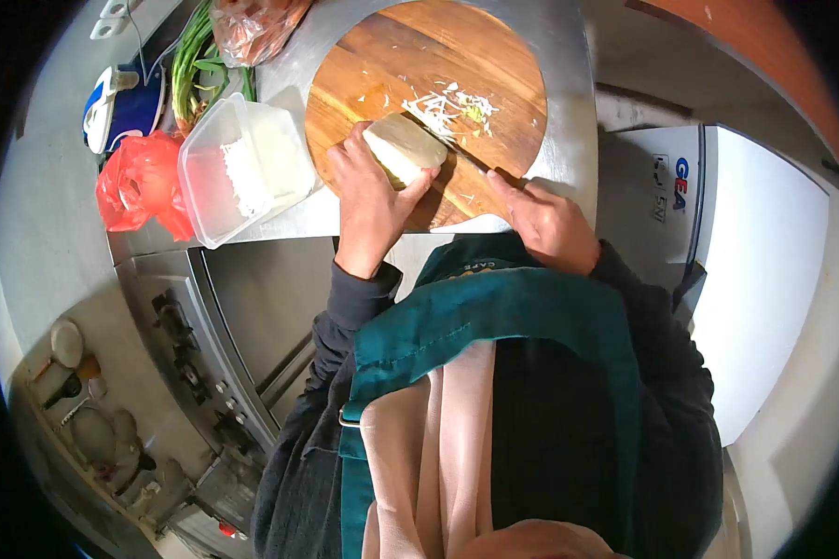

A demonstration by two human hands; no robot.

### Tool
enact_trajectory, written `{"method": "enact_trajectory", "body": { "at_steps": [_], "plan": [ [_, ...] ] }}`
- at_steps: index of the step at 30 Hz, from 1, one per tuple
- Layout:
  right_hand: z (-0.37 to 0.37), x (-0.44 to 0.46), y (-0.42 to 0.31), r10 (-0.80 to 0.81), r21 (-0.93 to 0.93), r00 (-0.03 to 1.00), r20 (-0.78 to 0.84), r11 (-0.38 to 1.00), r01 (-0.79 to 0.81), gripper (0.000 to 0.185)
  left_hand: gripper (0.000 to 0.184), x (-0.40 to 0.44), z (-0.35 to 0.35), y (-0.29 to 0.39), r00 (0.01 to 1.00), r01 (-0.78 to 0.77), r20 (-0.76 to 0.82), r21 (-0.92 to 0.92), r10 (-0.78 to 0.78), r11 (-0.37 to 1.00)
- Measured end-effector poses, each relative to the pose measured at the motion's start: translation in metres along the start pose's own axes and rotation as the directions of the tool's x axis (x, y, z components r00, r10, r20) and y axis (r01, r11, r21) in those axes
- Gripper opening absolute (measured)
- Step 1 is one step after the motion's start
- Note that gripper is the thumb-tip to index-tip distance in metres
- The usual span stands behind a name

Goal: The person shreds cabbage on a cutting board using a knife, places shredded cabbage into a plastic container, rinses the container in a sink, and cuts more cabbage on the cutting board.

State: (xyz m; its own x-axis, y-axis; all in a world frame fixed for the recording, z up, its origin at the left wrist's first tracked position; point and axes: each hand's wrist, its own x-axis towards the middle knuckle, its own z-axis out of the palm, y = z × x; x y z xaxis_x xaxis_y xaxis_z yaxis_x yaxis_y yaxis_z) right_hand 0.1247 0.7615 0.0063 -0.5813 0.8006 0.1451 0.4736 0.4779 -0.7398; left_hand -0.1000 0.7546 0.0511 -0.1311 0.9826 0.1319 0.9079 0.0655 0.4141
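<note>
A pale, thick piece of vegetable (403,149), which looks like cabbage, lies on the round wooden cutting board (480,47). My left hand (373,191) grips it from the near left side, thumb on the near edge and fingers curled over the far one. In my right hand (552,222) is the handle of a knife (471,160); its dark blade runs along the right side of the cabbage, partly hidden by it. White and yellow-green shreds (449,107) are scattered on the board just beyond the blade.
Left of the board, a clear plastic container (205,177) holds white shreds. Around it are a red plastic bag (143,186), green onions (194,65), a clear bag of orange-red contents (256,23) and a blue-and-white appliance (126,107). A stove (191,345) stands lower left, a white appliance (764,279) at right.
</note>
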Motion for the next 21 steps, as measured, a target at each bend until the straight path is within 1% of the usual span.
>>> {"method": "enact_trajectory", "body": {
  "at_steps": [2, 3, 4, 6, 10, 12, 13, 14, 16, 18, 20, 21],
  "plan": [
    [-0.01, 0.011, -0.006, -0.05, 0.137, 0.997, -0.059, 0.989, 0.058, 0.043, 0.082, 0.0, -0.002, 0.0, 0.999, 0.028, 0.018, 0.007, -0.028, 1.0],
    [-0.021, 0.016, -0.014, 0.041, 0.158, 0.997, 0.067, 0.986, -0.052, 0.042, 0.082, 0.001, -0.003, -0.001, 0.999, 0.031, 0.011, 0.011, -0.031, 0.999],
    [-0.019, 0.017, -0.014, 0.038, 0.161, 0.997, 0.068, 0.986, -0.049, 0.042, 0.083, 0.0, -0.003, -0.001, 0.999, 0.033, 0.028, 0.006, -0.033, 0.999],
    [-0.013, 0.018, -0.013, 0.026, 0.105, 0.997, 0.076, 0.994, -0.034, 0.047, 0.083, 0.001, -0.002, 0.0, 0.998, 0.032, 0.047, 0.0, -0.032, 0.999],
    [0.006, 0.025, -0.014, 0.04, 0.118, 0.997, 0.068, 0.992, -0.048, 0.054, 0.083, 0.0, 0.0, -0.002, 0.999, 0.028, 0.03, 0.007, -0.028, 1.0],
    [0.013, 0.033, -0.018, 0.117, -0.058, 0.979, 0.169, 0.992, -0.108, 0.058, 0.083, 0.001, 0.001, -0.001, 1.0, 0.015, 0.027, 0.016, -0.015, 1.0],
    [0.016, 0.035, -0.019, 0.114, -0.088, 0.979, 0.169, 0.991, -0.1, 0.058, 0.084, 0.001, 0.001, 0.0, 0.999, 0.035, 0.017, 0.009, -0.035, 0.999],
    [0.016, 0.034, -0.019, 0.117, -0.091, 0.979, 0.165, 0.99, -0.103, 0.058, 0.084, 0.0, 0.002, 0.001, 0.998, 0.055, 0.008, 0.003, -0.055, 0.999],
    [0.017, 0.032, -0.02, 0.113, -0.111, 0.975, 0.191, 0.99, -0.093, 0.061, 0.085, 0.0, 0.001, 0.001, 0.999, 0.047, 0.021, 0.018, -0.047, 0.999],
    [0.017, 0.023, -0.018, 0.082, -0.135, 0.985, 0.154, 0.989, -0.062, 0.064, 0.085, 0.001, -0.001, 0.001, 0.999, 0.044, 0.031, 0.04, -0.045, 0.998],
    [0.016, 0.014, -0.018, 0.159, -0.161, 0.965, 0.209, 0.979, -0.127, 0.066, 0.085, 0.0, -0.001, 0.002, 0.999, 0.035, 0.028, 0.052, -0.036, 0.998],
    [0.014, 0.015, -0.014, 0.12, -0.123, 0.974, 0.192, 0.988, -0.097, 0.065, 0.085, -0.001, 0.0, 0.001, 0.999, 0.036, 0.032, 0.051, -0.038, 0.998]
  ]
}}
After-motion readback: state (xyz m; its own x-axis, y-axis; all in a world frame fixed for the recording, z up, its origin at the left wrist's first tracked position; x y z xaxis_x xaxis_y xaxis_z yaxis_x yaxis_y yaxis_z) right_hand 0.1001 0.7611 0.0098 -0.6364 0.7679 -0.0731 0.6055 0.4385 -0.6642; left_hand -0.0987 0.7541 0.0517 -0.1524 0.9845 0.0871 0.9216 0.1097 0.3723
